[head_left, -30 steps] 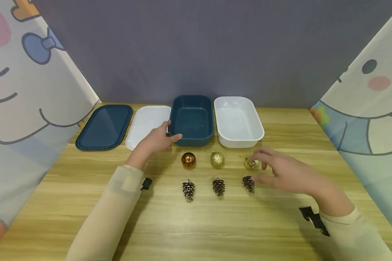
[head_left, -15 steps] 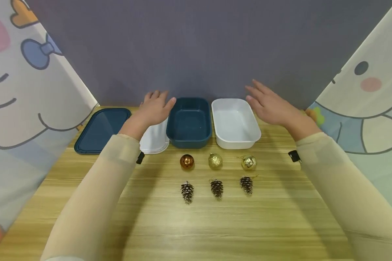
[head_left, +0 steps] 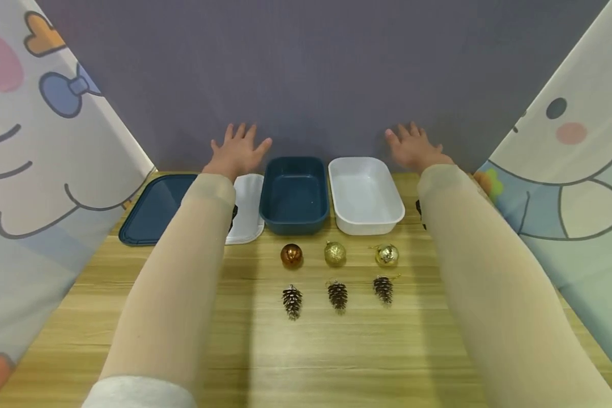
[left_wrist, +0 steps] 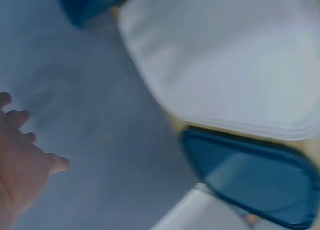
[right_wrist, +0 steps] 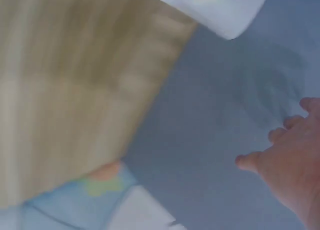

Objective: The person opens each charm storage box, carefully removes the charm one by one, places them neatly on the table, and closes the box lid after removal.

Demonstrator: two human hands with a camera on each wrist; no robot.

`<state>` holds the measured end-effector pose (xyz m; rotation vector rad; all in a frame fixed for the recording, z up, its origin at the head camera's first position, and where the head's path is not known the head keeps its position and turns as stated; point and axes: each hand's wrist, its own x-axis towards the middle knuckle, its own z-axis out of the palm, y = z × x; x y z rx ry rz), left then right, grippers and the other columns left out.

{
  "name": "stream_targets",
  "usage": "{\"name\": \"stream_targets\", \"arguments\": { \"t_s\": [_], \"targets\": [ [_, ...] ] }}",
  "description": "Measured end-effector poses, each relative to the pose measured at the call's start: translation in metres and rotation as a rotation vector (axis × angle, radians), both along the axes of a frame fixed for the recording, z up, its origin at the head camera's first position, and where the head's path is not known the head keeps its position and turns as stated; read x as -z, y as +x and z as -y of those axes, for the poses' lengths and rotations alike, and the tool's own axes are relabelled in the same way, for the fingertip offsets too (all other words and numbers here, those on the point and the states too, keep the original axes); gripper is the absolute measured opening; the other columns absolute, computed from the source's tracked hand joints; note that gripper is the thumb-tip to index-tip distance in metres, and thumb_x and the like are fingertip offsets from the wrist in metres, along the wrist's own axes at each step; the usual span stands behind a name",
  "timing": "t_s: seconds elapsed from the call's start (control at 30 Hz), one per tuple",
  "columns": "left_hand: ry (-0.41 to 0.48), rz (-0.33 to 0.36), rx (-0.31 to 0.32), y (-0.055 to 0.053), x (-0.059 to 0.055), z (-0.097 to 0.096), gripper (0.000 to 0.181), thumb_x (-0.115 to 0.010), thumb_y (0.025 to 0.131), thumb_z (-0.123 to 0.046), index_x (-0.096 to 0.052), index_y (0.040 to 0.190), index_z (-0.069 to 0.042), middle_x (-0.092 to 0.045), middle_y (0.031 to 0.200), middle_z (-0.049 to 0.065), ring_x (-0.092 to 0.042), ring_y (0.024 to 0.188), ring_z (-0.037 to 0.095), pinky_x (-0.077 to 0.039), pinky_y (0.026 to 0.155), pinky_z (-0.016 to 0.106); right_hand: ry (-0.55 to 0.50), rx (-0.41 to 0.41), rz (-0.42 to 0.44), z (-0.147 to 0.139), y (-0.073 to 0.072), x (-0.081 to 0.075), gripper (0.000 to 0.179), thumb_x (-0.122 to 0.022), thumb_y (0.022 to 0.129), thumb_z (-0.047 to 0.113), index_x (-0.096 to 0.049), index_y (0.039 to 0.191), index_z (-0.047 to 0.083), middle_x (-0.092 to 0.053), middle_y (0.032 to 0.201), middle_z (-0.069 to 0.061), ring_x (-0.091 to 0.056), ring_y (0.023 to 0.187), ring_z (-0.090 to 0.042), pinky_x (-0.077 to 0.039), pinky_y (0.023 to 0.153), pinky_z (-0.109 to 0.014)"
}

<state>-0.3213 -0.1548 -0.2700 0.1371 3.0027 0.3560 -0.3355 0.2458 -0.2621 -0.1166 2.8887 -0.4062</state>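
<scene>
My left hand (head_left: 238, 152) is held out with spread fingers in front of the grey back wall, above the white lid (head_left: 248, 207) and left of the dark blue box (head_left: 294, 221). To the right of the white box (head_left: 369, 228), my right hand (head_left: 413, 148) reaches out the same way and holds nothing. Both boxes stand side by side without lids. In front of them sit a copper ball ornament (head_left: 292, 256), a glittery gold ball ornament (head_left: 335, 254) and a shiny gold ball ornament (head_left: 387, 255). Three pine cones (head_left: 338, 296) lie nearer to me.
A dark blue lid (head_left: 158, 207) lies at the far left, partly behind my left sleeve. The grey wall (head_left: 316, 73) closes off the back of the wooden table (head_left: 336, 357), and cartoon-printed cloths (head_left: 566, 187) hang on both sides.
My right hand has left the shiny gold ornament and moved up and away to the back wall. My left hand has gone from the blue box's edge up to the wall too.
</scene>
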Motion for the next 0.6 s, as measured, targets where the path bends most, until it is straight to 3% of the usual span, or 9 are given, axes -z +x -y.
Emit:
{"name": "stream_targets", "arguments": {
  "t_s": [0.13,0.27,0.6],
  "targets": [
    [-0.028,-0.015,-0.015,-0.005,0.008,0.002,0.086,-0.011,0.107,-0.075,0.012,0.172,-0.023,0.019,0.179,0.009,0.022,0.165,0.038,0.008,0.124,0.079,0.025,0.023,0.015,-0.001,0.002,0.008,0.084,0.005,0.106,0.069,0.02,0.169,0.017,0.035,0.171,-0.016,0.024,0.162,-0.047,0.007,0.12,-0.084],
    [-0.046,-0.059,-0.004,-0.007,0.005,0.0,0.087,-0.011,0.106,-0.077,0.014,0.171,-0.025,0.02,0.179,0.007,0.022,0.166,0.036,0.008,0.125,0.078,0.035,0.007,-0.011,0.005,0.001,0.012,0.083,0.004,0.105,0.071,0.02,0.169,0.021,0.036,0.171,-0.012,0.025,0.162,-0.045,0.01,0.12,-0.083],
    [-0.016,-0.045,-0.03,-0.001,0.014,0.004,0.086,-0.013,0.106,-0.076,0.016,0.171,-0.026,0.025,0.177,0.006,0.024,0.165,0.035,0.007,0.125,0.078,0.081,-0.002,-0.034,-0.004,0.001,0.02,0.083,0.003,0.105,0.072,0.017,0.17,0.021,0.033,0.172,-0.014,0.022,0.162,-0.048,0.011,0.118,-0.085]
  ]
}}
